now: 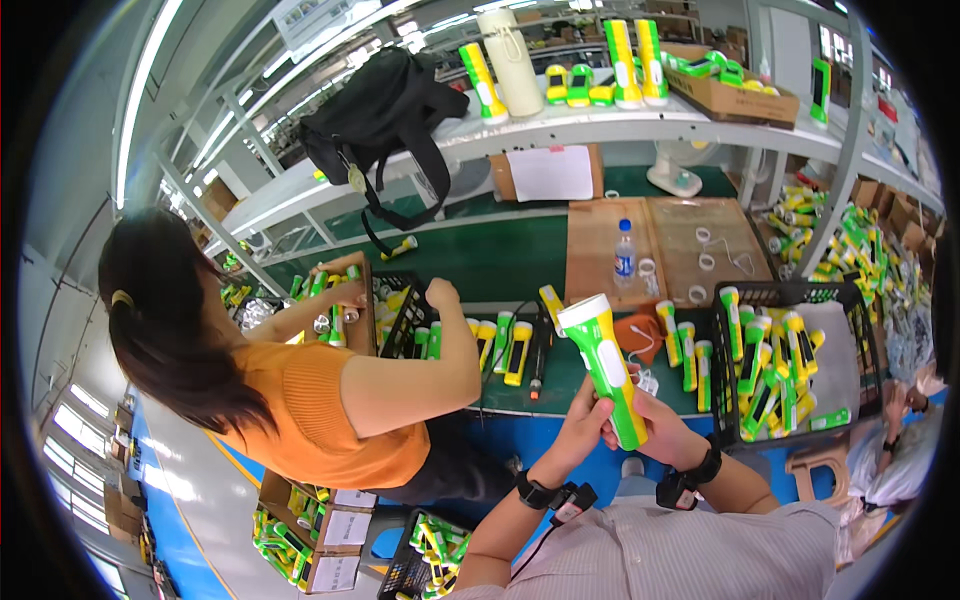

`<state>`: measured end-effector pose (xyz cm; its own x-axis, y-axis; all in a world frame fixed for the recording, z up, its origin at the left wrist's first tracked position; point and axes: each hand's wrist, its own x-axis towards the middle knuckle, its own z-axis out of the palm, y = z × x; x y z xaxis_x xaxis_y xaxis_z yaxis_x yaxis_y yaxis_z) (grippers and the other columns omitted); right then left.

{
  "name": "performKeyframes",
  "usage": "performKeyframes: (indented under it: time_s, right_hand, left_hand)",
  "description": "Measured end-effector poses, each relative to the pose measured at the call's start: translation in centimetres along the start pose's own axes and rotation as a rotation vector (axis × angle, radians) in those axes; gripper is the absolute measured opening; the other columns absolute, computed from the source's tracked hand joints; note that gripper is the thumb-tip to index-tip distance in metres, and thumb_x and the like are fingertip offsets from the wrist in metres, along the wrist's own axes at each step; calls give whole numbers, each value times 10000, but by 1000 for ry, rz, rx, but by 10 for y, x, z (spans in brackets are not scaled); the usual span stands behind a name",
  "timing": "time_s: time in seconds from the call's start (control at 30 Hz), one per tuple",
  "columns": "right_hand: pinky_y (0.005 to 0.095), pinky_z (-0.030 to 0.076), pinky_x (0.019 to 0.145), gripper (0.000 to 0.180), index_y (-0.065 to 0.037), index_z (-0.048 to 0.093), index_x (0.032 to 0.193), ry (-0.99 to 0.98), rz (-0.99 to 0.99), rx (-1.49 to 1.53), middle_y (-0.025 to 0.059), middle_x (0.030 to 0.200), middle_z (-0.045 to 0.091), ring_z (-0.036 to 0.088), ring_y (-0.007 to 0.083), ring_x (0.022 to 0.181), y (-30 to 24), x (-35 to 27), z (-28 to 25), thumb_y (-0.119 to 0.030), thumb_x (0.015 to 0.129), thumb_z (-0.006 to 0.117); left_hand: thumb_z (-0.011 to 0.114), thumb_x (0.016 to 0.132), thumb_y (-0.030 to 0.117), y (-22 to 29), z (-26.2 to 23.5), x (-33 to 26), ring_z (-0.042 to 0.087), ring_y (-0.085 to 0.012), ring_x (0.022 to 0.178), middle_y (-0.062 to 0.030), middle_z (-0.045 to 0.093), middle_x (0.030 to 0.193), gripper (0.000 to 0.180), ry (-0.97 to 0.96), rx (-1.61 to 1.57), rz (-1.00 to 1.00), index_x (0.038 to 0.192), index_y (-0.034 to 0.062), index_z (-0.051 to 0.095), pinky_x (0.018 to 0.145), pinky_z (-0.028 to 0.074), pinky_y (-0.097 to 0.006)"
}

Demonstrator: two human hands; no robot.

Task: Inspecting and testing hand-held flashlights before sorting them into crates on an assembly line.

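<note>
A green and yellow flashlight (606,368) with a wide white head is held up in front of me, its head pointing up and away. My left hand (582,424) is closed round its lower left side. From the other side my right hand (664,428) grips the lower body, its fingers partly hidden. Several similar flashlights (688,355) stand on the bench to the right of it. An orange cloth-like item (640,338) lies just behind it, and a black electric screwdriver (540,358) is to its left.
On the right, a black crate (868,385) holds many flashlights. A co-worker in an orange top (310,400) reaches into a cardboard box (362,300) at my left. A water bottle (625,255) stands on a brown board. Above the bench runs a white shelf (600,122) bearing a black bag (385,110).
</note>
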<state>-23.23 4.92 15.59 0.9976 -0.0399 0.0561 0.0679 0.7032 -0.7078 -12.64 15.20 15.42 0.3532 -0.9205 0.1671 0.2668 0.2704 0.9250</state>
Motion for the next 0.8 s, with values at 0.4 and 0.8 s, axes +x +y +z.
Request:
performKeyframes:
  time_s: [0.4, 0.8]
  right_hand:
    - [267, 461, 546, 562, -122, 294, 1318, -31, -278, -347, 79, 892, 513, 535, 151, 719, -155, 153, -68, -198, 833, 568]
    - [251, 462, 549, 596, -140, 158, 1422, 122, -674, -566, 144, 1103, 505, 560, 152, 759, -237, 285, -68, -224, 903, 440]
  left_hand:
    - [546, 863, 71, 81, -94, 238, 495, -223, 1093, -131, 525, 1139, 353, 814, 390, 669, 1190, -30, 458, 960, 367, -314]
    - [575, 750, 113, 200, -239, 420, 599, -408, 876, -250, 610, 967, 800, 662, 997, 650, 1413, 124, 128, 749, 464, -442]
